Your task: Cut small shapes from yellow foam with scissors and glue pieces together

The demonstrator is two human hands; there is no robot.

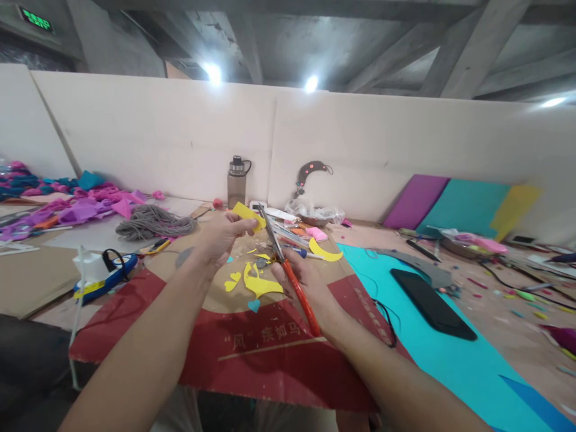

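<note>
Pinched in the fingers of my left hand (220, 237) is a small piece of yellow felt (245, 212), raised above the cardboard. My right hand (303, 279) grips red-handled scissors (300, 294), whose blades point up and away beside the felt's right edge. Whether the blades touch the felt I cannot tell. Below the hands lie a curved yellow offcut (261, 283), small yellow hearts (232, 281) and a light blue heart (254, 306). Just beyond my right hand rests a yellow crescent (324, 251).
Red-printed cardboard (252, 360) covers the near table. A black phone (432, 303) lies on a turquoise sheet (472, 360) at right. Grey cord (155, 222), a power strip (105, 279) and pink scraps (90, 207) are at left. A bottle (236, 186) stands by the wall.
</note>
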